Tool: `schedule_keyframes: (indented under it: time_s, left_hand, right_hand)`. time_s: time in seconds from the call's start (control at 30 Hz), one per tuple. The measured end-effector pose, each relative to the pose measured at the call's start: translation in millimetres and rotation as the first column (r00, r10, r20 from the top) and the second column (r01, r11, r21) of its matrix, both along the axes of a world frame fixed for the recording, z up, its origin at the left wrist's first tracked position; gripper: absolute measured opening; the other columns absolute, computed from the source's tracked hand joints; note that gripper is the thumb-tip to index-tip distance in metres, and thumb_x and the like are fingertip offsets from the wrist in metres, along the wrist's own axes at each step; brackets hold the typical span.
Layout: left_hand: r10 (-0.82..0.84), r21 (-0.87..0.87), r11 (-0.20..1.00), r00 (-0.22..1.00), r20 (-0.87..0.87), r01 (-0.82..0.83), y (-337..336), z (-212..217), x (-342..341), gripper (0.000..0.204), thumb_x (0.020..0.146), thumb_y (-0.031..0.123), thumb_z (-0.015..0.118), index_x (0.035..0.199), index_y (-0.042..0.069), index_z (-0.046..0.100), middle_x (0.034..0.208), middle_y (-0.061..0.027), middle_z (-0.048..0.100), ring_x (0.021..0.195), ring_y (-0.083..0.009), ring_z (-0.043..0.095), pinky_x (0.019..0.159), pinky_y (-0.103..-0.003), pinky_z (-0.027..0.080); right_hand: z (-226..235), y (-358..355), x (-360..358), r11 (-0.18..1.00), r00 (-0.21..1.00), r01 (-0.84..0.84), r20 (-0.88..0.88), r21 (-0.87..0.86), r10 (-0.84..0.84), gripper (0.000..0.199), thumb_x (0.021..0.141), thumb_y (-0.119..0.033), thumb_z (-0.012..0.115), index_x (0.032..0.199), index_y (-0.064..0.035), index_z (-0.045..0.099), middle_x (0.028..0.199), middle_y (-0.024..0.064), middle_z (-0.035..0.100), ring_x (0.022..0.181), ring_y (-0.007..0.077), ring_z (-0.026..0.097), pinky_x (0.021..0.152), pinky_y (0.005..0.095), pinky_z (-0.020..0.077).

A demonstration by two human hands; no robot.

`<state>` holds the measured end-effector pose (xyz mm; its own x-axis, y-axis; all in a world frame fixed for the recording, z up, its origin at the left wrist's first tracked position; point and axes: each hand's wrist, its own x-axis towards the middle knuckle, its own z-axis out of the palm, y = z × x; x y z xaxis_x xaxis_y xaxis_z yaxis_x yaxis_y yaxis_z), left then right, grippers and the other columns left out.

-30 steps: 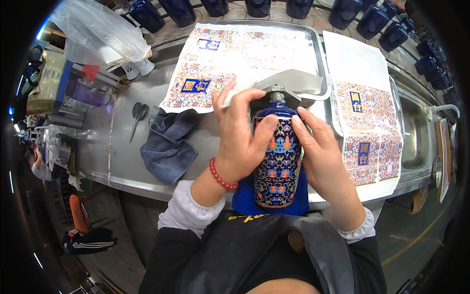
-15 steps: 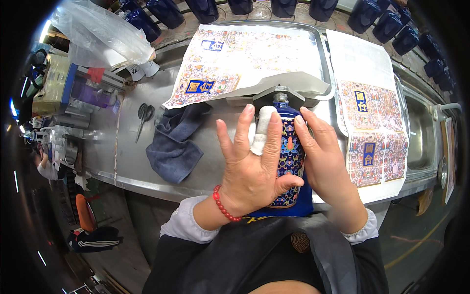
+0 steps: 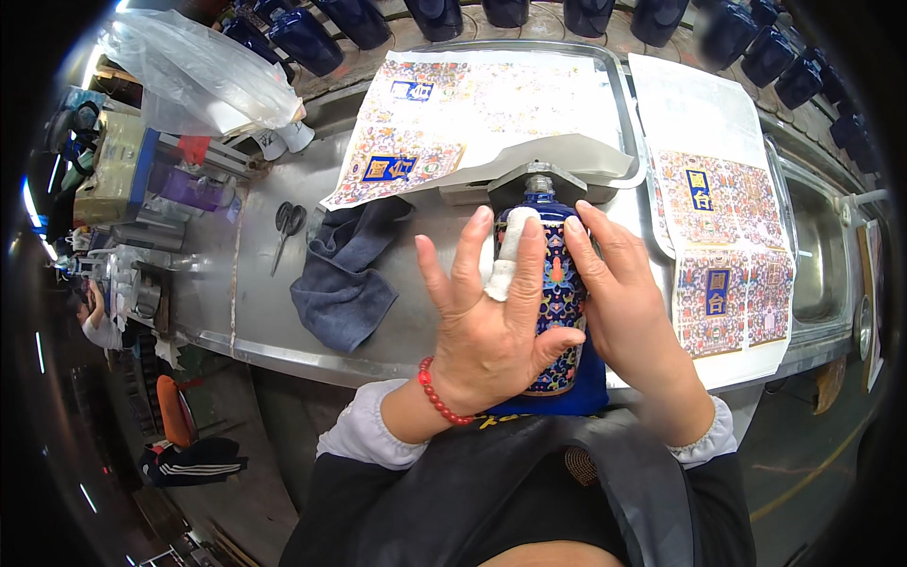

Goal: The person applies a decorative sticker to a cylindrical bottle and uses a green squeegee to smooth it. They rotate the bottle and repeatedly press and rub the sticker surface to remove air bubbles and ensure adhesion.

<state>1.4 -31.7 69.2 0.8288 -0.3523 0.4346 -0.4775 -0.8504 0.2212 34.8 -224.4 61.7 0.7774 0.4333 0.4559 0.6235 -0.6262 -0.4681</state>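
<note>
Bottle (image 3: 558, 274) lies at near edge of bench (image 3: 260, 312), on blue cloth (image 3: 597, 376), its neck at a metal bracket (image 3: 567, 178). Left hand (image 3: 491, 326): spread wide, laid across bottle's left side; white wrapping (image 3: 504, 269) beside index finger, seemingly worn on another finger. Right hand (image 3: 631, 288): curved along right side, fingertips at shoulder; grip strength can't tell. Progress: floral pattern covers the visible front up to shoulder, so that face looks essentially applied; back hidden, can't tell. Pressing flat seems unfinished, both hands being on it. Printed panels remain on left sheet (image 3: 402, 168) and right sheet (image 3: 726, 269); blue bottles (image 3: 435, 19) beyond look plain, apparently undecorated.
</note>
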Motion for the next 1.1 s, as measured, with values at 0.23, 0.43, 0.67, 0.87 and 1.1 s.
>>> schedule_keyframes:
  time_s: [0.23, 0.43, 0.67, 0.87, 1.1]
  left_hand:
    - [0.047, -0.165, 0.985, 0.998, 0.036, -0.04, 8.7, 4.8, 3.0, 0.077, 0.103, 0.063, 0.042, 0.145, 0.0, 0.056, 0.143, -0.018, 0.056, 0.142, -0.041, 0.029, 0.12, -0.063, -0.003]
    - [0.057, -0.152, 0.987, 0.998, 0.019, -0.054, 8.6, -4.3, 2.5, 0.07, 0.104, 0.06, 0.043, 0.14, 0.003, 0.062, 0.133, -0.0148, 0.063, 0.14, -0.0386, 0.028, 0.121, -0.061, -0.001]
    - [0.055, -0.108, 0.993, 0.998, 0.03, -0.051, 2.8, -0.2, 6.4, 0.071, 0.103, 0.062, 0.044, 0.14, 0.004, 0.062, 0.132, -0.0142, 0.062, 0.138, -0.0389, 0.03, 0.121, -0.062, 0.002]
    - [0.028, -0.144, 0.989, 1.0, -0.003, -0.028, 4.1, -3.0, 6.1, 0.08, 0.102, 0.064, 0.043, 0.146, -0.002, 0.054, 0.141, -0.0167, 0.057, 0.136, -0.0388, 0.032, 0.12, -0.063, 0.003]
    - [0.033, -0.037, 0.999, 0.999, -0.012, -0.033, -1.4, 3.2, -0.5, 0.095, 0.1, 0.071, 0.036, 0.15, -0.009, 0.044, 0.151, -0.0204, 0.049, 0.143, -0.0426, 0.029, 0.117, -0.07, 0.0]
  right_hand:
    - [1.2, -1.4, -2.4, 1.0, 0.999, -0.002, -0.041, 0.02, 0.002, 0.063, 0.081, 0.007, 0.061, 0.142, -0.0006, 0.055, 0.146, 0.023, 0.051, 0.124, 0.0429, 0.055, 0.098, 0.048, 0.0482]
    - [0.0, -1.3, -2.9, 1.0, 0.999, 0.008, -0.048, 0.021, -0.007, 0.063, 0.081, 0.006, 0.061, 0.144, -0.0023, 0.055, 0.146, 0.0223, 0.051, 0.124, 0.0423, 0.055, 0.098, 0.0486, 0.0481]
    - [-0.8, -1.4, -3.4, 1.0, 0.999, 0.015, -0.052, 0.028, -0.013, 0.063, 0.082, 0.006, 0.061, 0.144, -0.0029, 0.055, 0.148, 0.0213, 0.05, 0.125, 0.0417, 0.054, 0.097, 0.0481, 0.0483]
    - [-1.1, -1.4, -3.3, 1.0, 0.998, 0.016, -0.055, 0.026, -0.015, 0.062, 0.083, 0.005, 0.062, 0.144, -0.0032, 0.056, 0.148, 0.0208, 0.05, 0.125, 0.0413, 0.055, 0.097, 0.0477, 0.0484]
    - [-4.6, -1.9, -3.6, 1.0, 0.999, 0.024, -0.047, 0.019, -0.023, 0.062, 0.083, 0.004, 0.062, 0.144, -0.0034, 0.055, 0.148, 0.0204, 0.05, 0.125, 0.041, 0.054, 0.097, 0.0477, 0.0484]
